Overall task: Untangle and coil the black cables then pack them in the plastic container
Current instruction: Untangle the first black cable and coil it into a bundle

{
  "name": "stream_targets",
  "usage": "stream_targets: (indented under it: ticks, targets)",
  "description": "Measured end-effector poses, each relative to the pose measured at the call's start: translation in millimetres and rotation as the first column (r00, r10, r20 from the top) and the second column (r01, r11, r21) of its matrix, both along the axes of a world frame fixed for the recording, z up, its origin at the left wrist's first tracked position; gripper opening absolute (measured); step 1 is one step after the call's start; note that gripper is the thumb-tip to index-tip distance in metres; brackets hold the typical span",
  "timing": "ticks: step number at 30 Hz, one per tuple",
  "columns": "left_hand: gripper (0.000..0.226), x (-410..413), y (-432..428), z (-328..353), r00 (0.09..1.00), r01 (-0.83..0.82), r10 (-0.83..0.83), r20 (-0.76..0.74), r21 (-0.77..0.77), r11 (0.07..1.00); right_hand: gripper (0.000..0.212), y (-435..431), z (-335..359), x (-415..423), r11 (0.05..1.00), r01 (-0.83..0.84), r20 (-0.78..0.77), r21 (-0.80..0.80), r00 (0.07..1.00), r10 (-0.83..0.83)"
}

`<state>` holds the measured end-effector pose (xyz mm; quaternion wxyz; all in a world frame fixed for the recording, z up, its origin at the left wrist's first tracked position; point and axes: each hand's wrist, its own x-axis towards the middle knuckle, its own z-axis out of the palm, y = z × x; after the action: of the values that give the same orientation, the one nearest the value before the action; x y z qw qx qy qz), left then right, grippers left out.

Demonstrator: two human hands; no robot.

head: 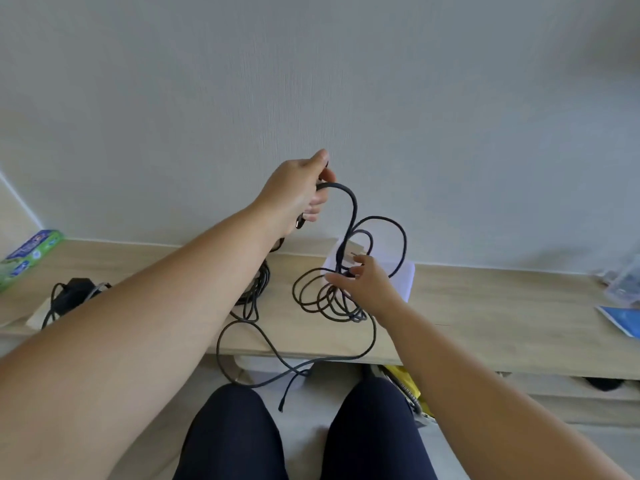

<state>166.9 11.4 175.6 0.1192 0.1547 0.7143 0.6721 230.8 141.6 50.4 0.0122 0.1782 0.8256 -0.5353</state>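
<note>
The person is in the untangling step, and no coil is finished yet. The left hand [294, 192] is raised in front of the wall, and its grip is closed on one end of the black cable [354, 206]; a small plug shows just below the fingers. From this hand the cable arches over and drops down to a knot of loose loops [329, 299] that hangs over the tabletop [485, 306]. The right hand [367, 285] is lower and reaches into these loops; its fingers are half open and touch the strands, but I cannot tell if they really pinch one. One long strand runs over the front edge of the tabletop and hangs down near the knees, with its free end [281, 407] in the air. A second bundle of black cable [254, 289] lies on the tabletop behind the left forearm, and a black adapter with its own cord [74, 292] lies further left. A whitish box [405, 271] behind the loops may be the plastic container, but it is mostly hidden. I think the next move needs the right hand to separate the crossed loops while the left keeps the end high, so that the strand can slide free before any coiling begins.
</note>
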Motion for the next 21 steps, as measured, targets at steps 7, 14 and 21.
stream_targets:
  ticks: [7, 14, 21]
  targets:
    - [0.039, -8.0, -15.2, -1.2, 0.999, -0.01, 0.004, 0.045, 0.14, 0.99, 0.022, 11.7, 4.4, -16.6, 0.995, -0.031, -0.12, 0.099, 0.992, 0.042]
    - [0.037, -27.8, -42.4, -13.1, 0.993, 0.004, -0.019, -0.115, -0.13, 0.992, 0.022, 31.7, 32.3, -12.2, 0.938, -0.288, -0.124, -0.194, 0.956, 0.267]
    - [0.033, -29.1, -43.7, -22.2, 0.98, -0.053, -0.011, -0.196, -0.316, 0.947, 0.022, 40.8, 57.7, -7.8, 0.899, -0.423, 0.026, -0.11, 0.903, 0.428]
